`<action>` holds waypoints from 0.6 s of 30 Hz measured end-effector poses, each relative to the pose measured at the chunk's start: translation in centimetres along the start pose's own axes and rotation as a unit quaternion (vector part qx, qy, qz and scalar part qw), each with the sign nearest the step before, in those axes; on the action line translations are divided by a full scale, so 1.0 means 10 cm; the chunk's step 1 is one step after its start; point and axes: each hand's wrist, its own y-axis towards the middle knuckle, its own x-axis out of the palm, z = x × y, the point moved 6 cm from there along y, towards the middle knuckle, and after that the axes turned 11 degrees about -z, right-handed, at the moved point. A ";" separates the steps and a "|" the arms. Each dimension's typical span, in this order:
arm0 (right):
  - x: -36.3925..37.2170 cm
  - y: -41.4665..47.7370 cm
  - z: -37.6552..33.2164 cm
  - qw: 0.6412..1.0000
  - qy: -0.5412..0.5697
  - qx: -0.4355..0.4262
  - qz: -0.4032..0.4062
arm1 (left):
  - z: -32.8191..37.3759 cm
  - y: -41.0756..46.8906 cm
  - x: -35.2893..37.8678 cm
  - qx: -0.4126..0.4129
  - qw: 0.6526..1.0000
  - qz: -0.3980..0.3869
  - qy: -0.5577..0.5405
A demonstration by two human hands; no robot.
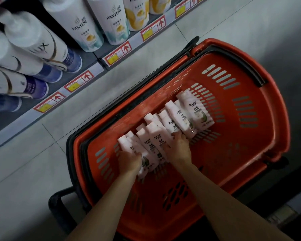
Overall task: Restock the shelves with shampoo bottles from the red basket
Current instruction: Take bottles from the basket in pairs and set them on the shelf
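Among basket [276, 101] bottles [179, 117], left hand [129, 160] and right hand [179, 147]

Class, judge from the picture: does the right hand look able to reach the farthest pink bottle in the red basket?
Probably yes: the farthest bottle lies uncovered near the right hand, and the basket is open on top.

One red basket [268, 94] holds about ten pink shampoo bottles [172, 122]; they overlap, so the exact number is unclear. Two hands reach into it, the left hand [129, 160] and the right hand [179, 148]. The shelf [89, 57] carries four Pantene bottles [83, 26], two teal-based and two yellow, and at least four white bottles with blue bases [36, 44]. Five whole price tags [117, 53] line its front edge.
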 end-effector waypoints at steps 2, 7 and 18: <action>0.09 0.03 0.01 1.000 0.002 0.004 -0.002 | -0.02 0.09 0.02 -0.005 1.000 0.007 0.017; 0.22 0.11 0.05 1.000 -0.030 -0.003 -0.005 | -0.10 0.22 0.08 -0.022 1.000 0.017 0.005; 0.29 0.24 0.08 0.997 -0.067 -0.019 -0.015 | -0.25 0.32 0.15 -0.018 0.997 0.056 -0.045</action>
